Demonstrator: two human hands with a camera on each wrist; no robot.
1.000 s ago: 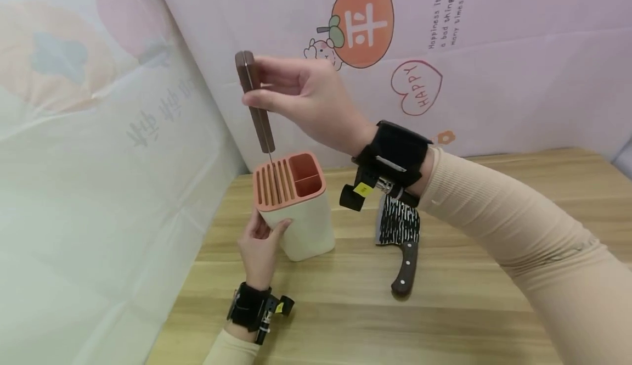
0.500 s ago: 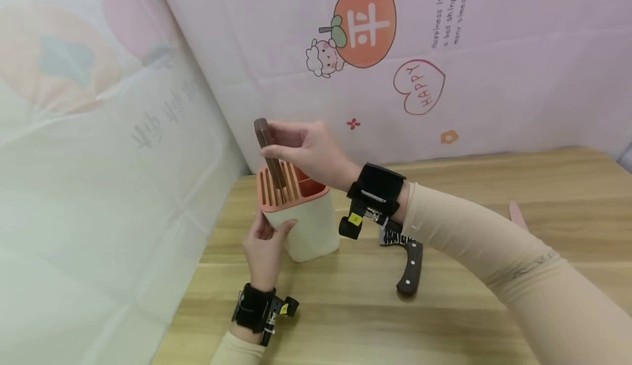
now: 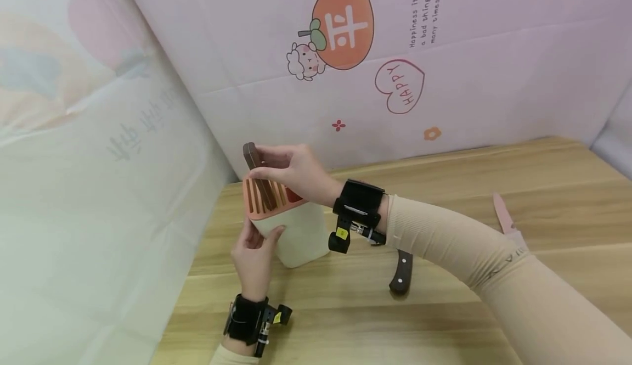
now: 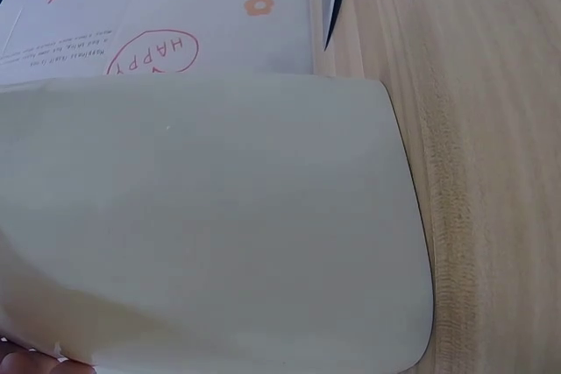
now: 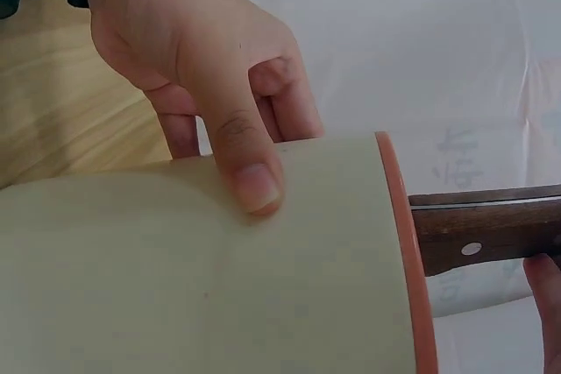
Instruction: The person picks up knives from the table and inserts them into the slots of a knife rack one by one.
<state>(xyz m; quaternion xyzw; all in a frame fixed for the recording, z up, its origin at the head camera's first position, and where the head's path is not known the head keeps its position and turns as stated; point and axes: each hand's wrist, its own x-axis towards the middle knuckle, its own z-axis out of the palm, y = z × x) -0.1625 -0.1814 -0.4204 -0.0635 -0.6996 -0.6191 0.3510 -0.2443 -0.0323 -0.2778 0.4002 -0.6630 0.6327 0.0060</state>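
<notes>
My left hand (image 3: 253, 263) grips a cream knife holder (image 3: 302, 239) at its near left corner, with the thumb (image 5: 256, 186) on the front wall and the fingers round the side. The holder stands upright on the table and has an orange slotted top (image 3: 250, 195). My right hand (image 3: 303, 173) pinches the brown handle of a knife (image 5: 469, 229) just above that top. The knife's handle leans to the left, its lower end right at the slots, and its blade is hidden inside. In the left wrist view, the holder's wall (image 4: 219, 216) fills most of the picture.
Right of the holder lies a cleaver, its dark riveted handle (image 3: 402, 271) showing and its blade mostly hidden by my right forearm. A pink tapering piece with a pale part (image 3: 502, 211) lies farther right, partly behind the sleeve. A printed cloth (image 3: 469, 90) hangs behind the wooden table.
My right hand has moved down with the knife, and its blade has sunk into a slot until the handle reaches the top. The left hand keeps its grip on the holder.
</notes>
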